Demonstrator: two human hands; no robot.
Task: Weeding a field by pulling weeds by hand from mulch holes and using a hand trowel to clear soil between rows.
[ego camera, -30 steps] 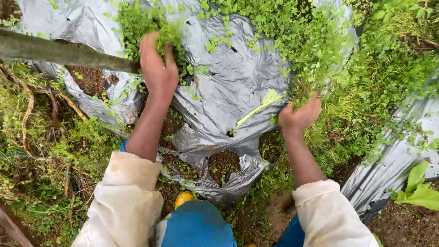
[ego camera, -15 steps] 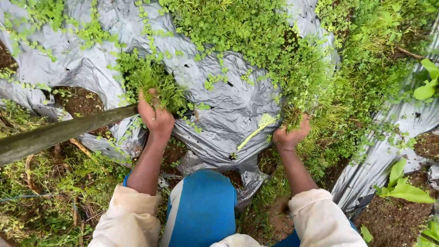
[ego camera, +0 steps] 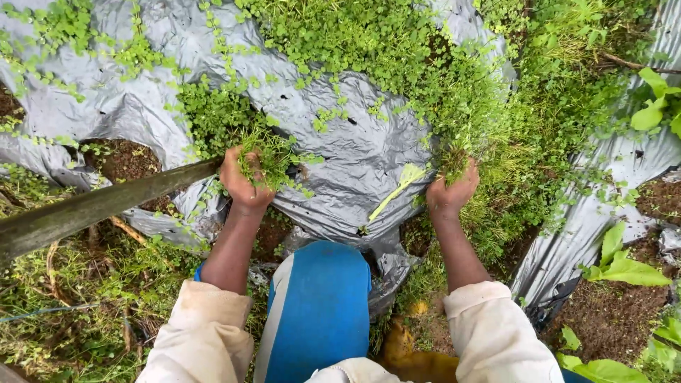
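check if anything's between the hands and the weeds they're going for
Nothing visible. The left hand already grips a weed clump on the grey plastic sheet, beside a long blade; the right hand closes on a weed tuft.

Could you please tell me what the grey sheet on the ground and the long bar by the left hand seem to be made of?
The grey sheet looks like thin plastic film: it is glossy, crinkled and torn open in places over the soil. The long bar beside the left hand is dull olive-grey, straight and smooth; it could be weathered wood, bamboo or metal, and the blur leaves that open.
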